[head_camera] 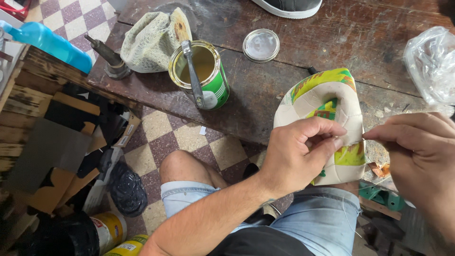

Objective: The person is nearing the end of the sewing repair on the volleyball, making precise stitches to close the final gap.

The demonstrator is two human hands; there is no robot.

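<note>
I'm gripping the ball [327, 118] with my left hand [296, 159], fingers curled shut on its cream panel edge, holding it over my lap against the front edge of the surface [265, 104]. My right hand [417, 151] is pinching closed on something thin at the ball's right seam, probably a needle or thread, too small to tell. A fine thread seems to be trailing down over my shorts [327, 218].

To do this well, I'm judging I should be keeping the left grip firm so the seam stays taut, pulling straight along the seam and not sideways, keeping fingertips clear of the point.

Containers: an open green can [204, 76] is standing on the surface, holding yellowish glue, with a brush [192, 71] resting in it, handle leaning over the near rim. Its round lid [261, 45] is lying apart, further back. A clear plastic bag [431, 61] is sitting at the right, contents unclear. A blue bottle [47, 42] is lying at the far left. Yellow cans [111, 230] are standing on the floor, closed.
</note>
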